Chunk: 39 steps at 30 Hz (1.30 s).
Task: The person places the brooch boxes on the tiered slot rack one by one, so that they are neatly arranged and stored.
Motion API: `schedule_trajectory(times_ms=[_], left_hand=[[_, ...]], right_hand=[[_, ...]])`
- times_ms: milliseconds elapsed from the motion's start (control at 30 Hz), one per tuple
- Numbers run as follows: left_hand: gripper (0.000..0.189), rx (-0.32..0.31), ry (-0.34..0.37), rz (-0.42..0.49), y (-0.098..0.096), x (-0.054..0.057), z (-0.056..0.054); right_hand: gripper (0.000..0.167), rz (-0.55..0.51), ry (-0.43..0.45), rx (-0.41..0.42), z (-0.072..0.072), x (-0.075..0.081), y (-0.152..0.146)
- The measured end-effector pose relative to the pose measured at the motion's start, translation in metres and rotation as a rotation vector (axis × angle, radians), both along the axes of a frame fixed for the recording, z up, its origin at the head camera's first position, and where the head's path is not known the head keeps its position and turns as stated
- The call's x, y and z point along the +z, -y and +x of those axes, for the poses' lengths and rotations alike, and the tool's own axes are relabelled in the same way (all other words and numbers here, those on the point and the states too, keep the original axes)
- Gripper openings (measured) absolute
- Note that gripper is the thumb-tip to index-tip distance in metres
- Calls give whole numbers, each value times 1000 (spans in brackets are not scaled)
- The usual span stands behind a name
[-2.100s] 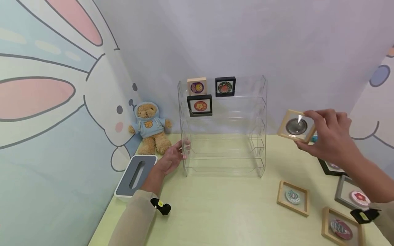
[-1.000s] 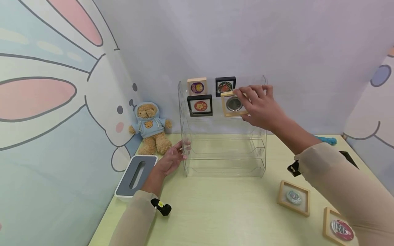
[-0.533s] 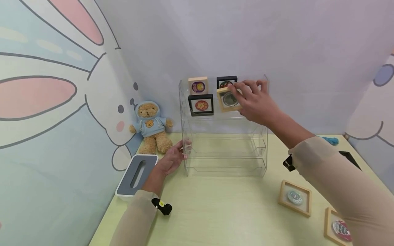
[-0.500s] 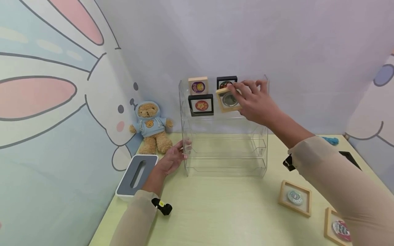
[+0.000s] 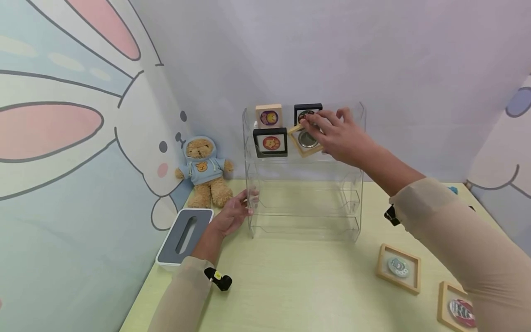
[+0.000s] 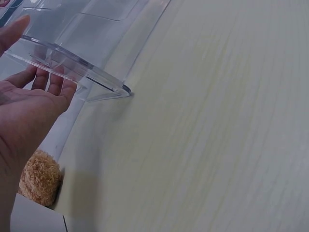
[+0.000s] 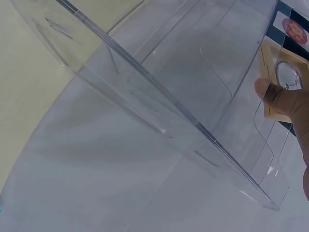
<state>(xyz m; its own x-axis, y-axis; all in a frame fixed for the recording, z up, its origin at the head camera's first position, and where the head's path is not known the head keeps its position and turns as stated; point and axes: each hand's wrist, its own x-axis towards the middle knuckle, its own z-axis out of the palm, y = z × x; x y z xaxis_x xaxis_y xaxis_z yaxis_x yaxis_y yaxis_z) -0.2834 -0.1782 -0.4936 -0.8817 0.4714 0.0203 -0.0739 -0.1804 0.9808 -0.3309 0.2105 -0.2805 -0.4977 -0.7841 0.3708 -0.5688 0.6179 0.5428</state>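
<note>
My right hand (image 5: 342, 138) pinches a small light-wood display frame (image 5: 295, 138) with a round silver piece inside. The frame is tilted at the second tier of the clear acrylic display rack (image 5: 307, 216), beside a black frame (image 5: 270, 154) with a red-orange round badge. Behind my right fingers, partly covered, stands another black frame (image 5: 308, 106) on the top tier, near a light-wood frame (image 5: 268, 117) with a purple badge. My left hand (image 5: 231, 215) holds the rack's left side panel low down; in the left wrist view its thumb and fingers (image 6: 41, 79) lie either side of the panel edge.
On the table at right lie a wooden frame with a pale green badge (image 5: 398, 267) and another with a striped badge (image 5: 460, 313), partly covered by my sleeve. A teddy bear (image 5: 203, 170) and a grey-topped tissue box (image 5: 184, 237) are left of the rack.
My right hand has carried the wooden frame left from above the table to the rack's second tier, and the frame now tilts more. The rack's right side has shifted slightly right. My left hand stays put.
</note>
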Motion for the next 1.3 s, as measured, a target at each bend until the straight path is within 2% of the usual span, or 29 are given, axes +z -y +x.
schedule_trajectory(times_ms=[200, 400, 500, 600, 767, 900, 1300], left_hand=[[75, -14, -13, 21, 0, 0, 2], [78, -10, -5, 23, -1, 1, 3], [77, -4, -7, 11, 0, 2, 4], [75, -4, -9, 5, 1, 1, 4], [75, -14, -14, 10, 3, 0, 6], [77, -18, -6, 17, 2, 1, 6], [77, -12, 7, 9, -2, 6, 8]], right_hand=[[104, 28, 67, -29, 4, 4, -1], [78, -1, 196, -59, 13, 9, -4], [75, -20, 234, -90, 17, 8, -8], [77, -51, 239, -85, 20, 2, -15], [80, -142, 236, -7, 20, -10, -21], [82, -199, 255, 21, 20, -15, -19], [83, -244, 256, 59, 21, -21, -16]])
